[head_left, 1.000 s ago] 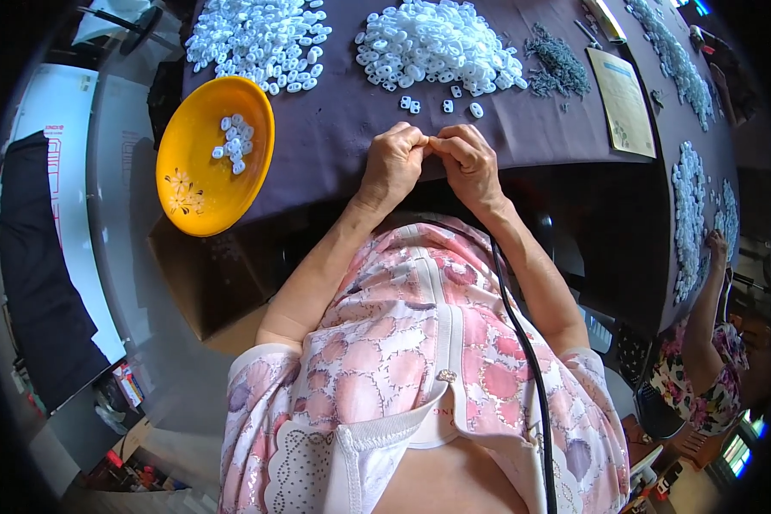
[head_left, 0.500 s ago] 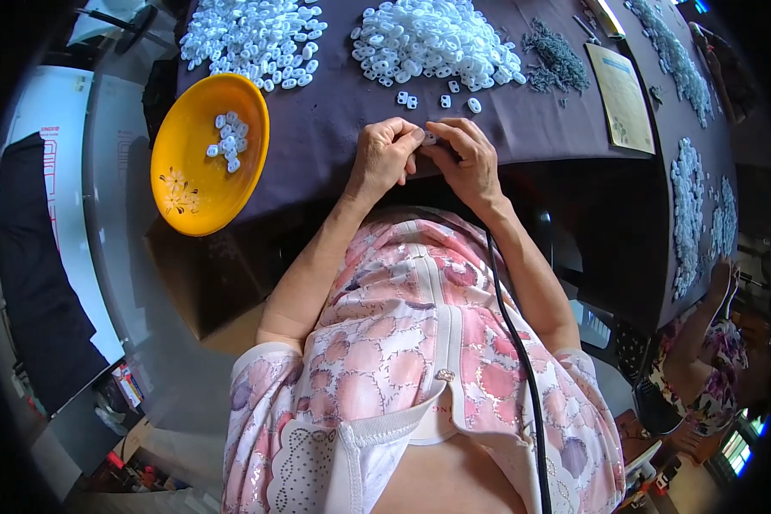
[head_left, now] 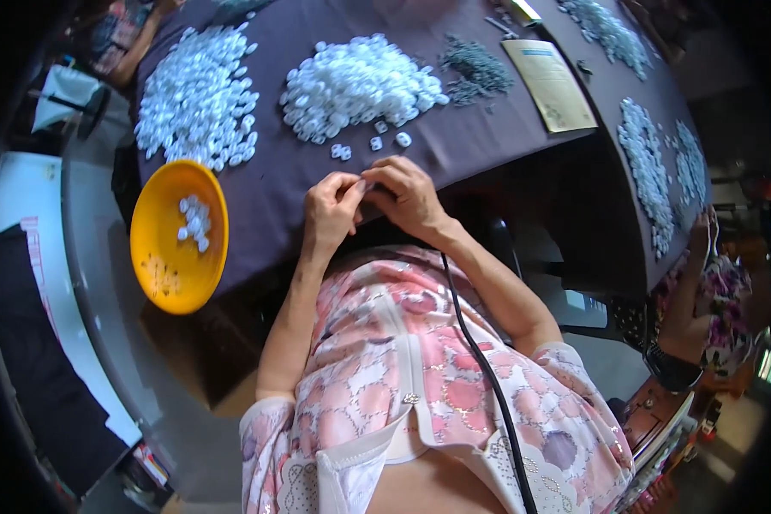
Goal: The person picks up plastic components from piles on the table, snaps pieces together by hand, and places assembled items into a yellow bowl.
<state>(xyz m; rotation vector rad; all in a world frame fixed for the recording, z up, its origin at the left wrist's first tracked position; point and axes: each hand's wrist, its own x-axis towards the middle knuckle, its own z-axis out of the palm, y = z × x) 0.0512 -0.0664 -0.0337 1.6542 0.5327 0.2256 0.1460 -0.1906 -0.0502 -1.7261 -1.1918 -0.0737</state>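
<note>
Dark purple cloth-covered table [head_left: 270, 190] carries a heap of small white oval pieces [head_left: 360, 90]; yellow-orange round-edged bowl [head_left: 156, 230], left, holds more; bare left hand [head_left: 331, 207] and bare right hand [head_left: 408, 194] meet, fingers curled; whether closed on a piece cannot be told.

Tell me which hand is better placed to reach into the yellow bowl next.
Probably the left hand: it is nearer the yellow bowl, which sits to the person's left. The right hand is farther across. Both hands are close together; whether they hold anything is unclear.
</note>
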